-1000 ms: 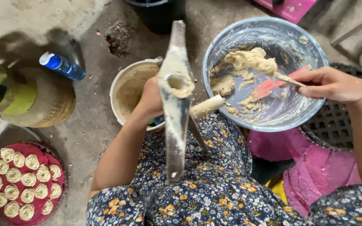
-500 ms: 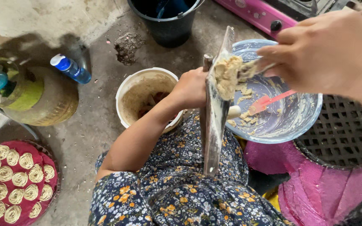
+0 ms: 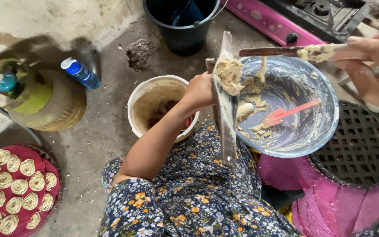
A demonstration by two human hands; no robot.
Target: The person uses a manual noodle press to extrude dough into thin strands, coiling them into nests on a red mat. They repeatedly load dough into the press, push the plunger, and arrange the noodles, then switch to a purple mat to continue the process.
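Dough lump (image 3: 229,75) sits near top end of long metal press (image 3: 225,109), which stands upright-ish, tilted a bit, over person's lap. Left hand (image 3: 200,90) clenched round press + its wooden handle at upper part; fingers mostly hidden behind the metal, so exact wrap not visible. Right hand (image 3: 371,61) up at frame's right edge, fingers closed on a flat stick (image 3: 286,51) w/ dough smeared on the end near the hand. Stick tip is near lump, just above it; contact unclear.

Handling, judged: dough looks soft, sticky, tears easily, so better moved w/ stick than bare fingers. Press looks stiff, fairly heavy, prob greasy; hold at handle end, not thin edges.

Around: grey-blue mixing bowl (image 3: 325,109) just right of press w/ dough scraps + red spatula (image 3: 288,113) lying inside. White bucket (image 3: 141,98) left of it, behind forearm. Red tray (image 3: 44,158) of coiled noodle nests bottom left, well apart. Blue-capped bottle (image 3: 80,72) beside green gas cylinder (image 3: 44,98). Dark bucket (image 3: 183,26) at top, black grate (image 3: 356,149) at right.
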